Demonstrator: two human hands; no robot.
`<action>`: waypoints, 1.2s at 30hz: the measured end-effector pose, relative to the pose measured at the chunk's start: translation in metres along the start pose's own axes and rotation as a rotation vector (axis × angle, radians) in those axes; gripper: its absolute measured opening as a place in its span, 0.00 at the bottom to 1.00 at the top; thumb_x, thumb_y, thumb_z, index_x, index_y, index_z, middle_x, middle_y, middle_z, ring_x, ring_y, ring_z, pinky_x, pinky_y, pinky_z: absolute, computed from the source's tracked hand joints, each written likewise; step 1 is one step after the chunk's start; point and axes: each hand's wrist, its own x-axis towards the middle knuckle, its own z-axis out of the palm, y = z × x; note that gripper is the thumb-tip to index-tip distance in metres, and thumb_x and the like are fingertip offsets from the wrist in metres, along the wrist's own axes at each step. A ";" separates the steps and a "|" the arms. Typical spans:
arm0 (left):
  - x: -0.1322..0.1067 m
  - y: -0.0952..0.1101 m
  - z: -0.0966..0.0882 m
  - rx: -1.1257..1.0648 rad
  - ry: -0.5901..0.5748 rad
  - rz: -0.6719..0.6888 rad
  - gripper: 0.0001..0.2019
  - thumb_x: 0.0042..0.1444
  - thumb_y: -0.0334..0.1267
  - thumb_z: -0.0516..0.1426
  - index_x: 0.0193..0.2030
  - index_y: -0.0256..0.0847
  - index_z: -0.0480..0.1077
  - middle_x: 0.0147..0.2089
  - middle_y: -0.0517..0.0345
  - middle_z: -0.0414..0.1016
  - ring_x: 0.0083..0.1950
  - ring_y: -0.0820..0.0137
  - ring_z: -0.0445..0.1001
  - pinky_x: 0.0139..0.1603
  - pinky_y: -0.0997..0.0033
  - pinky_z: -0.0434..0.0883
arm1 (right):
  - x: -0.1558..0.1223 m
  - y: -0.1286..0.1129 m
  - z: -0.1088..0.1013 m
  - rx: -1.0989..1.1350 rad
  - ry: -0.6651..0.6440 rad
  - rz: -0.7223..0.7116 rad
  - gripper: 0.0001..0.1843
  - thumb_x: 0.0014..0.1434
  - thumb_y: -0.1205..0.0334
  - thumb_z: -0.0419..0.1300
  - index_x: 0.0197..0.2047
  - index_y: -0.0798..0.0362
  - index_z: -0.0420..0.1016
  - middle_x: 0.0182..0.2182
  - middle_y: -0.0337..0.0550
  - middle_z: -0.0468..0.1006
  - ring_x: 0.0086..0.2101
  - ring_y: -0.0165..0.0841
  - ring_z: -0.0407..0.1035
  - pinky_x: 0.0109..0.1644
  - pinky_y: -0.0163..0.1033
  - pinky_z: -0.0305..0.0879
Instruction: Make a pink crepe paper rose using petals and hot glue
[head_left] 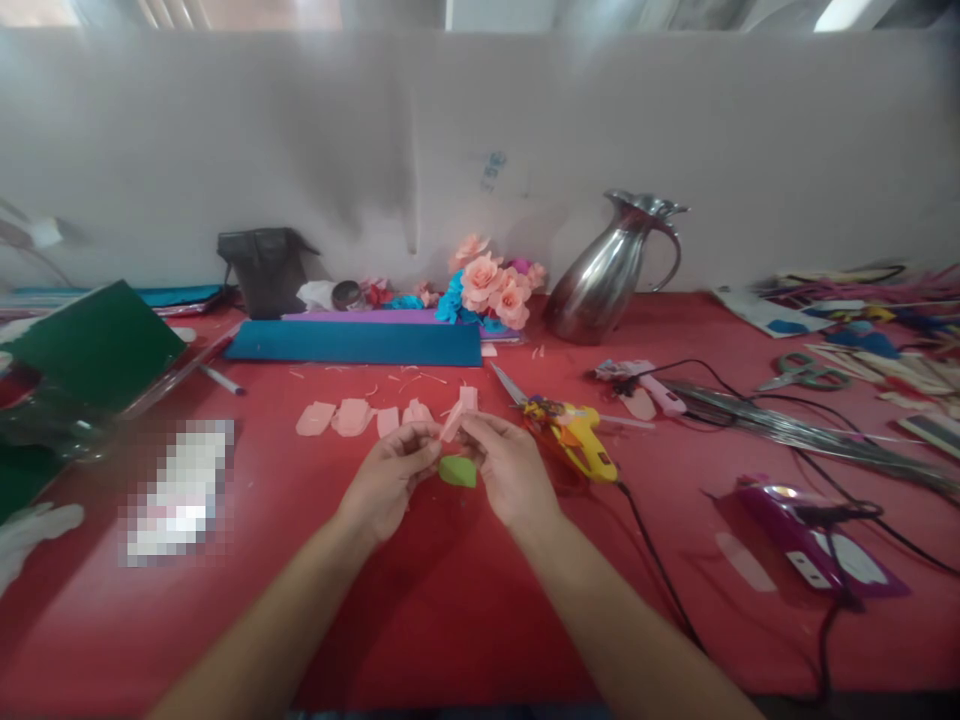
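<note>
Between the fingertips of both hands is a small pink paper petal (451,424), tilted and partly hidden by the fingers. My left hand (384,482) pinches its left side, thumb against forefinger. On the other side my right hand (519,474) grips it with thumb and fingers. A green paper leaf (457,471) shows just below the petal, between the hands; whether it lies on the table or is held I cannot tell. Several pink petal pieces, among them a stack (352,417), lie in a row just beyond my left hand.
Right of my hands lie a yellow glue gun (581,440) with its cord and scissors (508,384). Behind stand pink paper flowers (491,285) and a steel jug (607,270). A blue sheet (352,343) lies at the back. A purple power strip (817,540) sits at right.
</note>
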 end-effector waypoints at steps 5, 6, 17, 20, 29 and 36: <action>-0.003 0.002 0.003 0.002 0.004 0.000 0.10 0.44 0.33 0.65 0.35 0.38 0.73 0.34 0.60 0.72 0.33 0.77 0.69 0.39 0.75 0.65 | -0.001 0.000 0.001 0.005 -0.014 0.003 0.08 0.41 0.60 0.68 0.26 0.54 0.79 0.25 0.41 0.78 0.29 0.31 0.69 0.33 0.35 0.63; -0.003 0.003 0.004 0.002 0.003 0.001 0.10 0.44 0.33 0.65 0.35 0.38 0.73 0.34 0.60 0.72 0.33 0.77 0.69 0.40 0.75 0.66 | -0.002 0.000 0.001 0.009 -0.014 0.005 0.07 0.41 0.60 0.68 0.26 0.54 0.79 0.25 0.41 0.78 0.29 0.31 0.69 0.33 0.35 0.63; -0.003 0.002 0.006 0.017 0.022 0.006 0.09 0.43 0.34 0.65 0.33 0.38 0.73 0.33 0.60 0.74 0.34 0.76 0.70 0.40 0.75 0.65 | -0.002 0.001 0.002 0.011 -0.010 -0.008 0.07 0.41 0.60 0.67 0.26 0.53 0.79 0.24 0.41 0.77 0.28 0.30 0.68 0.33 0.36 0.63; -0.003 0.002 0.006 0.017 0.033 0.002 0.09 0.43 0.34 0.65 0.32 0.37 0.73 0.33 0.60 0.73 0.34 0.76 0.70 0.41 0.74 0.65 | -0.003 0.001 0.002 0.021 -0.004 -0.007 0.07 0.41 0.61 0.67 0.26 0.53 0.79 0.24 0.40 0.77 0.27 0.30 0.68 0.33 0.36 0.63; -0.003 0.003 0.007 0.013 0.047 0.008 0.09 0.42 0.34 0.66 0.31 0.37 0.74 0.32 0.59 0.73 0.34 0.76 0.69 0.40 0.75 0.64 | -0.004 0.001 0.002 0.027 -0.012 -0.017 0.06 0.42 0.62 0.67 0.26 0.53 0.78 0.24 0.39 0.76 0.27 0.29 0.67 0.34 0.36 0.62; -0.002 0.000 0.004 0.054 0.040 0.022 0.09 0.43 0.36 0.65 0.32 0.37 0.73 0.30 0.60 0.71 0.32 0.77 0.67 0.36 0.76 0.63 | -0.005 -0.002 0.002 -0.064 -0.047 -0.052 0.07 0.42 0.62 0.65 0.28 0.53 0.77 0.24 0.38 0.75 0.27 0.30 0.66 0.33 0.35 0.60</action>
